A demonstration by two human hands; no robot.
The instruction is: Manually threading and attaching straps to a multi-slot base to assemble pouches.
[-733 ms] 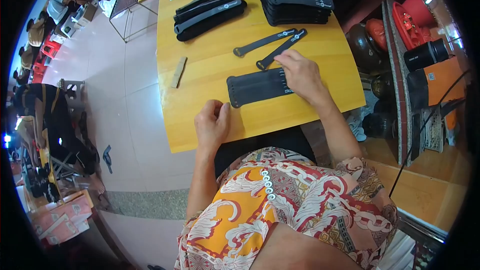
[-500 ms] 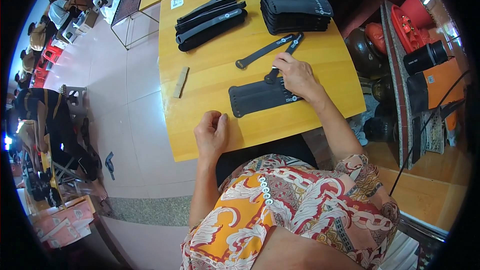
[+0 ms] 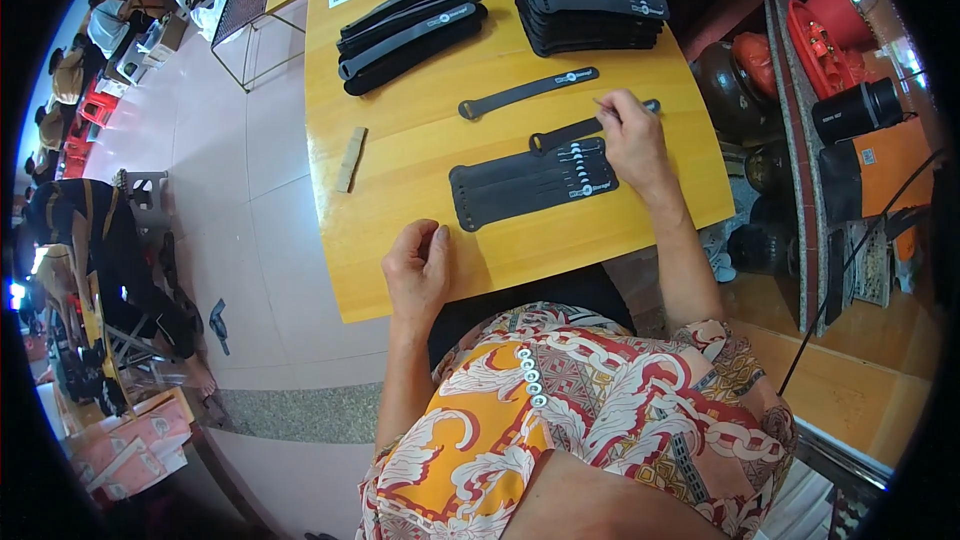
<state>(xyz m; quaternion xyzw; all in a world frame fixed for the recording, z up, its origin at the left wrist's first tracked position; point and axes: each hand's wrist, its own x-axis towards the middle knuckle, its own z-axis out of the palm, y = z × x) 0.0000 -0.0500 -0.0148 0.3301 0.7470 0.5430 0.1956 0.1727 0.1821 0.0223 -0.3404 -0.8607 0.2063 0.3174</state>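
My right hand (image 3: 632,145) is above the right part of the yellow table, fingers pinched at a short black strap (image 3: 568,136). The strap has a slotted end to the left, and its far end shows past my knuckles. Just below lies a flat stack of black straps (image 3: 510,190), edges aligned, with white print at the right end. Another single black strap (image 3: 525,94) lies slanted beyond my right hand. My left hand (image 3: 418,262) rests loosely curled at the table's near left edge, thumb against the fingers, with nothing visible in it.
Bundled long black straps (image 3: 412,40) and a thick pile of black strap sheets (image 3: 590,10) sit at the far side. A small beige strip (image 3: 352,159) lies at the left. Shelving with a black cylinder (image 3: 857,111) stands right; a person (image 3: 110,250) bends over at far left.
My right hand has moved right and slightly away, and the strap at it has swung to a flatter slant. The other single strap now lies apart from it. My left hand stays nearly still.
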